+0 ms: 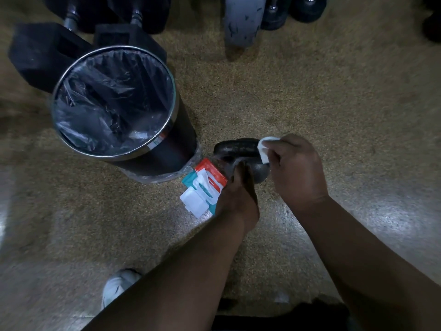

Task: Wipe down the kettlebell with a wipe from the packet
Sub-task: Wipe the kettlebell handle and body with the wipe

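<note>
Speckled floor [310, 91] bears kettlebell [238, 149], packet [211, 179], bin [173, 151], dumbbells [43, 58].

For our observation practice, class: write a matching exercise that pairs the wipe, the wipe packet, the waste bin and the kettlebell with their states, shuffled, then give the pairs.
1 wipe
2 wipe packet
3 waste bin
4 kettlebell

A lined with clear plastic
B lid flipped open
C pinched in the right hand
D held by the left hand

Pairs: 1-C, 2-B, 3-A, 4-D
</note>
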Motion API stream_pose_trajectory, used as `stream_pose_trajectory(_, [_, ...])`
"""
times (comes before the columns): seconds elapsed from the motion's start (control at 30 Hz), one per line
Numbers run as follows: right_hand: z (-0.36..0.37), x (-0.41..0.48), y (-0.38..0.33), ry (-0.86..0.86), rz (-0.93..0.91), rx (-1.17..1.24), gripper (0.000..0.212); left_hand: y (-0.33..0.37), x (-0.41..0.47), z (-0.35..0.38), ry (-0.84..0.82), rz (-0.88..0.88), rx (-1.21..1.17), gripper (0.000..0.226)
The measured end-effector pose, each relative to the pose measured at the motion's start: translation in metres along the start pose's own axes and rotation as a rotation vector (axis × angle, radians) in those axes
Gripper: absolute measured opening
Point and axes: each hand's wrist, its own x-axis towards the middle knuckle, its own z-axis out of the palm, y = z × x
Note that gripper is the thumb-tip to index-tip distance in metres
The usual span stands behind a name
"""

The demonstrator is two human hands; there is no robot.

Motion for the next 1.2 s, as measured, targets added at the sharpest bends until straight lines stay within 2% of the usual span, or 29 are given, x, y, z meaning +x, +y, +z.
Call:
stream_pose_trajectory(0.1, [0.0,-0.006,-0.001,-0.023,0.032,-0.041,0.02,-0.005,0.001,0.004,-0.044,0.052,0.12,0.092])
stream_pose_trajectory(0.17, [0.001,-0.003,-0.003,-0.046,0.014,-0.042,0.017,-0.01,0.006,0.008,-0.065,0.086,0.18,0.099])
stream_pose_trajectory(0.47, [-0.001,-0.002,-0.003,-0.043,-0.01,-0.039,0.016,-0.011,0.012,0.007,-0.062,0.146,0.316,0.097])
stream_pose_trajectory(0.57, [0.002,0.006,-0.004,-0.06,-0.061,-0.036,0.015,-0.008,0.017,0.006,-0.042,0.099,0.267,0.094])
stream_pose_trajectory(0.63, [0.001,0.006,-0.003,-0.051,-0.022,-0.025,0.016,-0.006,0.018,0.004,-0.036,0.053,0.224,0.09])
stream_pose_trajectory(0.8, [0.002,-0.006,-0.007,-0.054,0.002,-0.069,0.016,-0.004,0.018,0.005,-0.066,0.011,0.245,0.098])
stream_pose_trajectory(0.97, [0.005,0.002,-0.006,-0.026,0.024,-0.007,0.019,-0.002,0.019,0.005,-0.081,-0.035,0.196,0.096])
stream_pose_trajectory(1.1, [0.004,-0.009,-0.011,-0.027,0.056,-0.061,0.019,-0.003,0.023,0.011,0.044,0.052,0.236,0.087])
stream_pose_trajectory(1.2, [0.003,-0.002,-0.012,-0.026,0.006,-0.021,0.019,-0.003,0.028,0.01,-0.057,0.05,0.325,0.101])
